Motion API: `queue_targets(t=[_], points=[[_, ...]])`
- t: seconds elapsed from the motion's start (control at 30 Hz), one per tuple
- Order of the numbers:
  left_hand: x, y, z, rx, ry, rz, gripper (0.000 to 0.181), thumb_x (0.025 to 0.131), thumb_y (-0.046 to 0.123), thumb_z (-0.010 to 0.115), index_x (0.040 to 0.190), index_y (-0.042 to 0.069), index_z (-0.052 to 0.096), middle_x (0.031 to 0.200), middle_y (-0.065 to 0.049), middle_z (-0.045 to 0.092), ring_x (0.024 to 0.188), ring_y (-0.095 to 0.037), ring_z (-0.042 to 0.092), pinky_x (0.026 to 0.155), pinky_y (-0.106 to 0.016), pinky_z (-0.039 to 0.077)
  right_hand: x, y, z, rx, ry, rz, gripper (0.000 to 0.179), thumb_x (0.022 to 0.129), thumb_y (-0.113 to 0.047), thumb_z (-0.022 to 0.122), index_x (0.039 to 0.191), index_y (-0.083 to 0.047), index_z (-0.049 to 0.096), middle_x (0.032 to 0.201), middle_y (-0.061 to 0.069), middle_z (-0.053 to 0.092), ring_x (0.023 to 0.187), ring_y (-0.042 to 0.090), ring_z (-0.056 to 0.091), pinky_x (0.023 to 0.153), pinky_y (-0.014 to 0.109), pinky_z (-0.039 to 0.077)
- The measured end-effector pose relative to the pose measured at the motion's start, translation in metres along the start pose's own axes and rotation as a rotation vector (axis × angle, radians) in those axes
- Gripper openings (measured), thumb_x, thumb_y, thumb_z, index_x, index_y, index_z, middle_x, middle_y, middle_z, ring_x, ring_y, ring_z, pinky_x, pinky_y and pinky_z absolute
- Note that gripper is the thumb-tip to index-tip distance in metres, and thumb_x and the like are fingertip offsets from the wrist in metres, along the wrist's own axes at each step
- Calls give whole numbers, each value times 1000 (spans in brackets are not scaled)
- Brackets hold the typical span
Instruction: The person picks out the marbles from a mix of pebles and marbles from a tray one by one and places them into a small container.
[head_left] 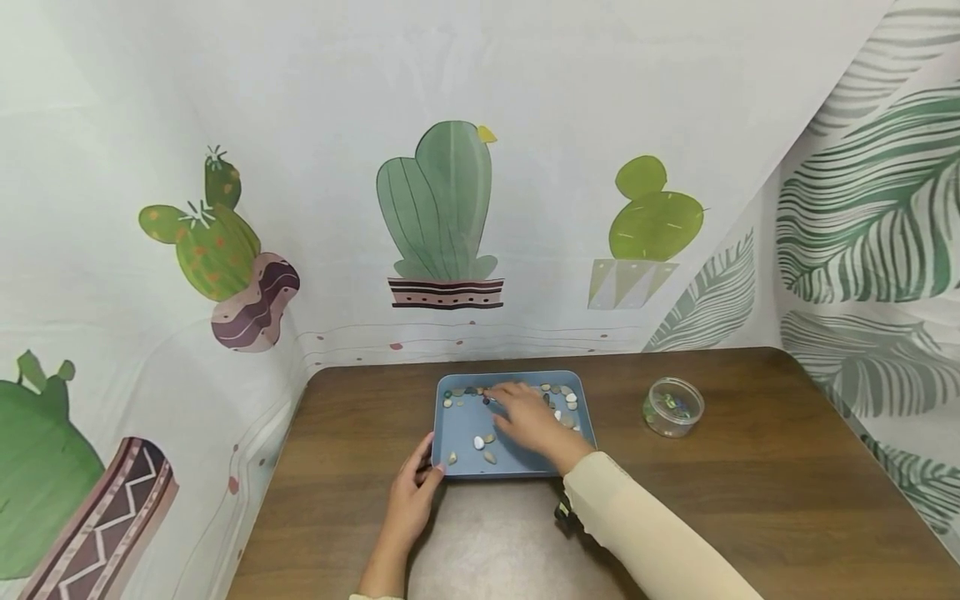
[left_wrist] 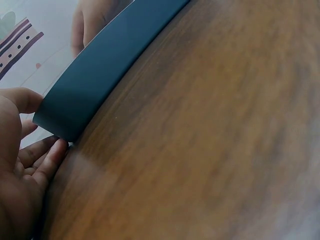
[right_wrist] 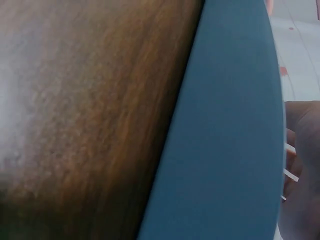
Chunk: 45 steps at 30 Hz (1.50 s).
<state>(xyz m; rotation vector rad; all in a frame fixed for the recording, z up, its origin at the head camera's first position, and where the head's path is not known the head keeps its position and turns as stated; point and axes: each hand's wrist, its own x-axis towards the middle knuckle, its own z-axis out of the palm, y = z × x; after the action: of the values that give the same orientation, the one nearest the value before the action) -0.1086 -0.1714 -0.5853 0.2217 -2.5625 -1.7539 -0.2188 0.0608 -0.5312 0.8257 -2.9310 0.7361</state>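
A shallow blue tray sits on the wooden table, pebbles scattered in it. My left hand grips its near left corner; in the left wrist view fingers bend around the tray wall. Over the tray reaches my right hand, its fingertips among small dark pebbles at the back row and the thumb spread away from the fingers. Loose in the front left part lie a white pebble and a tan pebble. In the right wrist view the tray wall hides most of that hand.
Right of the tray stands a round clear tub with green and blue pieces inside. Several pebbles line the tray's back and right sides, including a white one. A cactus-printed cloth hangs behind the table.
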Motion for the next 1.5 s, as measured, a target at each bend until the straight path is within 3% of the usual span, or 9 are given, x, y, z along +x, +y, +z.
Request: queue_targets(t=[0.4, 0.87, 1.23, 1.5], points=[[0, -1, 1, -41, -7, 28, 55, 98, 24, 66, 150, 28, 49, 132, -12, 60, 110, -19, 60, 86, -21, 52, 17, -16, 2, -131, -42, -21, 42, 102, -15, 55, 144, -12, 56, 148, 6, 56, 133, 28, 53, 115, 50, 39], [0, -1, 1, -41, -1, 22, 54, 97, 24, 66, 149, 30, 50, 133, -14, 60, 107, -19, 62, 84, -21, 52, 31, -19, 14, -285, -104, 2, 44, 103, -17, 53, 148, -15, 53, 152, 1, 52, 134, 24, 50, 113, 43, 40], [0, 0, 0, -39, 1, 9, 54, 97, 25, 67, 149, 30, 50, 133, -14, 60, 106, -19, 62, 83, -21, 52, 35, -25, 15, -333, -119, 5, 41, 104, -21, 53, 145, -16, 57, 147, 1, 56, 130, 22, 52, 108, 40, 42], [0, 1, 1, -42, 2, 3, 54, 97, 24, 66, 149, 29, 51, 133, -14, 60, 106, -19, 62, 83, -22, 52, 36, -22, 18, -329, -73, -11, 34, 103, -20, 57, 135, -16, 65, 138, 0, 63, 121, 21, 56, 101, 37, 46]])
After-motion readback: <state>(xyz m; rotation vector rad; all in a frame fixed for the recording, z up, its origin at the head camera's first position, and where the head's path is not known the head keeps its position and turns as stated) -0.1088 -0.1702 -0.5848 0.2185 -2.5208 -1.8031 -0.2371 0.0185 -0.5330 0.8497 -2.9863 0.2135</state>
